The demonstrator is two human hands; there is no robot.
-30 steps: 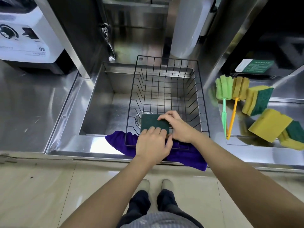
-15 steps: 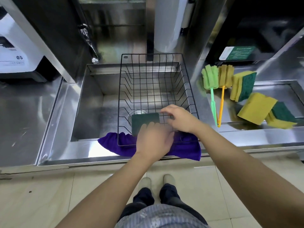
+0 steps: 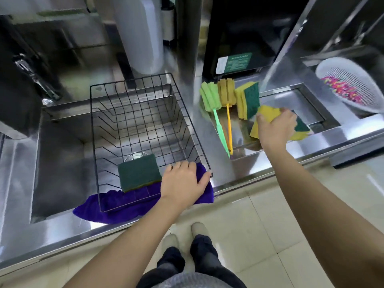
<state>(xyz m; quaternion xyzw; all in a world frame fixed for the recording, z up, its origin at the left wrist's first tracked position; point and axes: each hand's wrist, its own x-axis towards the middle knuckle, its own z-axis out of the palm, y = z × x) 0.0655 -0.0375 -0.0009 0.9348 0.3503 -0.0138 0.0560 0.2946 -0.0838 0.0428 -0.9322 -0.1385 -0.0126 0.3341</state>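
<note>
A black wire basket (image 3: 133, 88) sits in the steel sink (image 3: 60, 142). A green scouring sponge (image 3: 138, 172) lies in the basket's near end, partly on a purple cloth (image 3: 116, 206) draped over the sink's front edge. My left hand (image 3: 184, 183) rests on the basket's near right corner and the cloth, fingers spread. My right hand (image 3: 275, 127) is over to the right on the counter, gripping a yellow sponge (image 3: 267, 114) that lies on another yellow and green sponge (image 3: 301, 126).
A green sponge brush (image 3: 211, 98) and an orange one (image 3: 227, 91) lie on the counter beside an upright yellow-green sponge (image 3: 248, 102). A white colander (image 3: 353, 88) with colourful pieces stands far right. A white cylinder (image 3: 141, 34) rises behind the sink.
My right hand left the green sponge in the basket and went right to the yellow sponge. My left hand shifted right to the basket's corner. The view swung right.
</note>
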